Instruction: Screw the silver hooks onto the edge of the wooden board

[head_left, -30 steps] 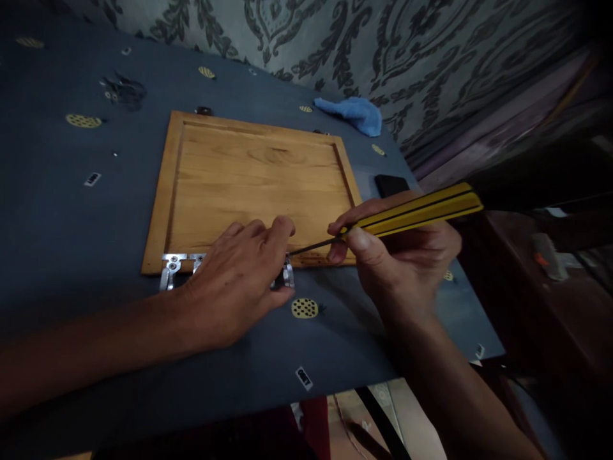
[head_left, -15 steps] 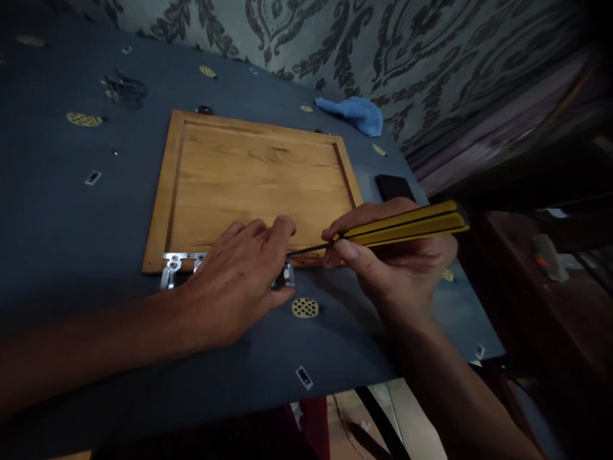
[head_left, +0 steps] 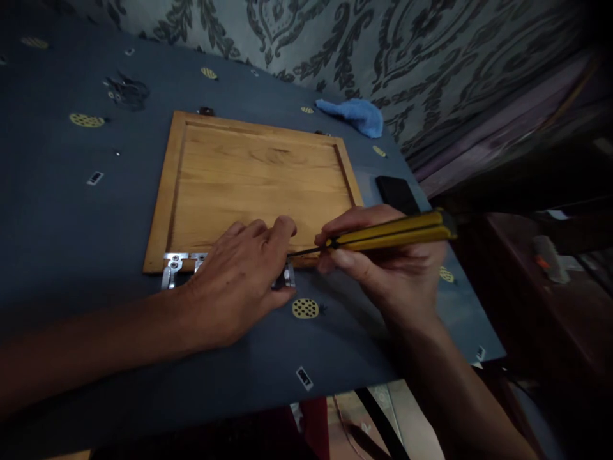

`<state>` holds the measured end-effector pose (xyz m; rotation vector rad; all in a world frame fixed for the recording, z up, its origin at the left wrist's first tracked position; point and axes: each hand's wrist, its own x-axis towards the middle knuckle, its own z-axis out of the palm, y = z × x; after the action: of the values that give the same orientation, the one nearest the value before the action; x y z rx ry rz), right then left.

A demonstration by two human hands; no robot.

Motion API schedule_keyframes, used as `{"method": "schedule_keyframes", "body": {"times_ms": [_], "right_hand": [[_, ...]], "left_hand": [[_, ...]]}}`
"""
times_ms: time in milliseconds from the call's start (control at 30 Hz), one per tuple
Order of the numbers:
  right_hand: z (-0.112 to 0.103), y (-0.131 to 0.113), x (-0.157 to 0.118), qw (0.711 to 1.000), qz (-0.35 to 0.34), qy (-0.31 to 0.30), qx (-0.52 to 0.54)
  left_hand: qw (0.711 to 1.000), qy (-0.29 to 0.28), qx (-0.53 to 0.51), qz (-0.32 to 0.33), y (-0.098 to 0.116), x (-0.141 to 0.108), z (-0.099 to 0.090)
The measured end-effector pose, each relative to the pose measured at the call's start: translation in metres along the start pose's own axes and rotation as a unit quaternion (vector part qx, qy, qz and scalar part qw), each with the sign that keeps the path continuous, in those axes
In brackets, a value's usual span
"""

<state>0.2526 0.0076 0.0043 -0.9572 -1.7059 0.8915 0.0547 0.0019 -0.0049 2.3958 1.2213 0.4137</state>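
Yellow screwdriver (head_left: pixel 383 234), clamped in the right hand (head_left: pixel 407 271), is probably needing straight, steady pressure, while the left hand (head_left: pixel 237 275) is covering metal hinges (head_left: pixel 175 262), its grip being unclear.

Left grip (head_left: pixel 244 271) and right grip (head_left: pixel 395 271) are bare, like both forearms (head_left: pixel 129 338), above dark red clothing (head_left: pixel 316 427).

You count one left hand (head_left: pixel 239 281), one right hand (head_left: pixel 400 275), one screwdriver (head_left: pixel 393 233) and one wooden panel (head_left: pixel 258 182); from its centre, one blue cloth (head_left: pixel 359 117) at two o'clock, one black object (head_left: pixel 395 191) at three, at least two metal pieces (head_left: pixel 175 258) between five and eight.
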Motion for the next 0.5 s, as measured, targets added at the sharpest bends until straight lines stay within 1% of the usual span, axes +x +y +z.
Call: {"method": "schedule_keyframes", "body": {"times_ms": [67,100,267,333,400,500], "right_hand": [[0.0,0.0009,0.0012,0.999,0.031,-0.007,0.038],[0.0003,0.0014,0.0018,0.998,0.034,-0.006,0.049],[0.0047,0.0041,0.0032,0.998,-0.007,0.031,0.056],[0.0062,0.0044,0.0031,0.998,-0.017,0.037,0.054],[0.0061,0.004,0.0028,0.998,-0.008,0.034,0.054],[0.0032,0.0031,0.0014,0.997,0.026,0.024,0.074]], "left_hand": [[1.0,0.009,-0.001,0.005,-0.0003,0.0001,0.0012],[1.0,0.011,-0.002,0.006,-0.0004,0.0001,0.0015],[1.0,-0.001,-0.004,-0.002,0.0006,0.0005,-0.0005],[1.0,-0.007,-0.003,-0.007,0.0013,0.001,-0.0019],[1.0,-0.009,-0.003,-0.01,0.0017,0.0015,-0.0025],[1.0,-0.011,-0.002,-0.009,0.0019,0.0022,-0.0024]]}}
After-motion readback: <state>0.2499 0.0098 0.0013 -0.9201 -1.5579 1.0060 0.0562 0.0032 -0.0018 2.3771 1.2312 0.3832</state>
